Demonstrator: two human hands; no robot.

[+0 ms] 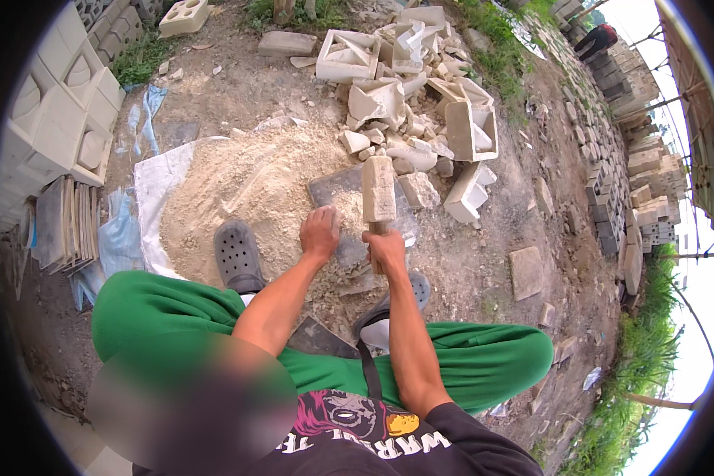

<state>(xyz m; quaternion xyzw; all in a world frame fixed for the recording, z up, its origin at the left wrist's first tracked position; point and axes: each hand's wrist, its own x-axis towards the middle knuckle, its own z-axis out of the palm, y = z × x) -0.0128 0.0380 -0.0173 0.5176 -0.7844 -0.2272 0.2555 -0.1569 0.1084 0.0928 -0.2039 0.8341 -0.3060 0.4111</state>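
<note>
Two hands in play: the right hand point(385, 250) clenched a mallet point(379, 190) over the dark slab point(349, 252); the left hand point(320, 232) hugged pale crumbs point(347, 208) there, its grip impossible to tell!

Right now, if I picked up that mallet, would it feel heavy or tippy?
The mallet would probably feel top-heavy, because its blocky head looks much thicker than its handle. If pushed along the ground, it likely wouldn't roll far, since the head has flat sides. It may feel rough rather than slippery: the head's surface looks pale and worn.
</note>
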